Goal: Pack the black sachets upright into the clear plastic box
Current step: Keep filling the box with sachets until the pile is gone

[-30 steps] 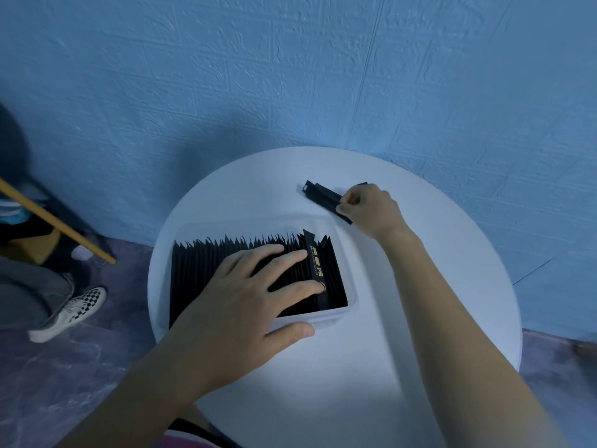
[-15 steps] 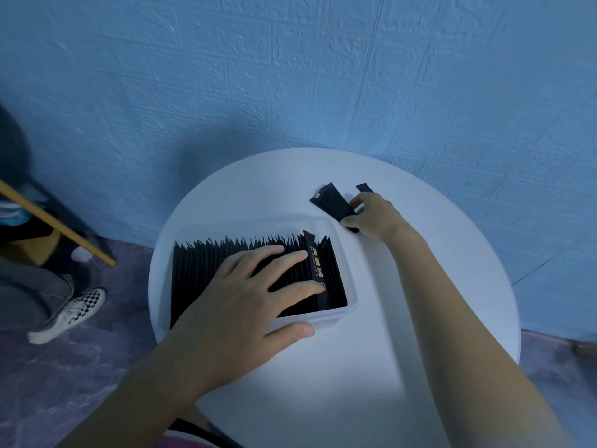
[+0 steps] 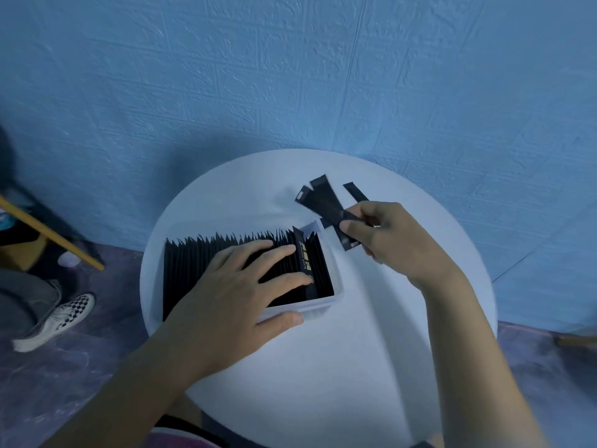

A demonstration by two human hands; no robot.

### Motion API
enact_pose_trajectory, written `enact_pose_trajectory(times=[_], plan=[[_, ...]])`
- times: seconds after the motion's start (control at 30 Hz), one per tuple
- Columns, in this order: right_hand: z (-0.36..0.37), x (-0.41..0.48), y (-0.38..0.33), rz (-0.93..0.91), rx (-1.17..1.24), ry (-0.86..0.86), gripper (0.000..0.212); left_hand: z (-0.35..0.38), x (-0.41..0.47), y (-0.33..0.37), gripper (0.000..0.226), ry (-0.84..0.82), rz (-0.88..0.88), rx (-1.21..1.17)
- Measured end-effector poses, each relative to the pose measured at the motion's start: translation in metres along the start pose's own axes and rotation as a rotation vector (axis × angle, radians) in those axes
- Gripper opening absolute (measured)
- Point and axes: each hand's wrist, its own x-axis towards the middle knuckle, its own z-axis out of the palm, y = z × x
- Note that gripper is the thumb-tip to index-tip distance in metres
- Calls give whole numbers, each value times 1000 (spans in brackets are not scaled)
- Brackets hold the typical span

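Observation:
A clear plastic box (image 3: 336, 297) sits left of centre on the round white table (image 3: 339, 367). It holds a long row of black sachets (image 3: 193, 263) standing upright. My left hand (image 3: 232, 295) lies flat on the row, fingers spread and pressing the tops, thumb outside the near wall. My right hand (image 3: 384, 234) hovers just beyond the box's far right corner and pinches a small fanned bunch of black sachets (image 3: 326, 202) lifted off the table.
A blue textured wall rises behind the table. At the left, on the floor, are a person's leg with a checkered shoe (image 3: 55, 321) and a slanting wooden pole (image 3: 51, 234).
My right hand has picked the loose sachets up from the far side of the table and carried them toward the box's right end. The left hand has stayed pressed on the row.

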Motion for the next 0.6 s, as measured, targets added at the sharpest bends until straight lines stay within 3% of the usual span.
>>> enact_pose_trajectory(times=[0.07, 0.27, 0.6], plan=[[6, -17, -8, -13, -3, -55, 6, 1, 0, 0, 46, -2, 1, 2], [24, -44, -16, 6, -350, -29, 10, 2, 0, 2, 46, -6, 14, 28], [34, -57, -23, 6, -421, 73, 20, -1, 3, 3, 42, 14, 33, 2]])
